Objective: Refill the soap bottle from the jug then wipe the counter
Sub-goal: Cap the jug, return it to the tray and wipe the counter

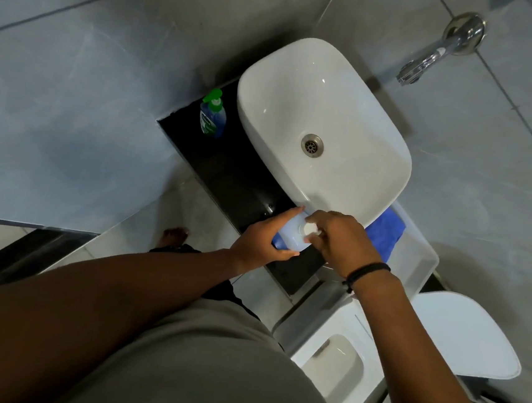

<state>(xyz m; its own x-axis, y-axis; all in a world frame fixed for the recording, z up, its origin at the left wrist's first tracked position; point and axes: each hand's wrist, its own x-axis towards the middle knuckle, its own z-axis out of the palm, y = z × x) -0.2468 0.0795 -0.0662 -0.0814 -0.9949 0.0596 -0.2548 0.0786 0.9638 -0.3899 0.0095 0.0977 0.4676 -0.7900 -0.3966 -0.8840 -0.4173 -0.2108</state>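
Your left hand (263, 236) gripped the side of the jug (290, 236), which stood at the near edge of the dark counter (228, 171), just in front of the white basin (324, 122). Your right hand (339, 241) pinched its white cap (309, 229) between the fingertips; how far the cap was undone, you probably couldn't tell from above. A blue cloth (385, 232) lay just right of the jug, beside the basin. The soap bottle (213, 116) with its green pump stood in the counter's far left corner.
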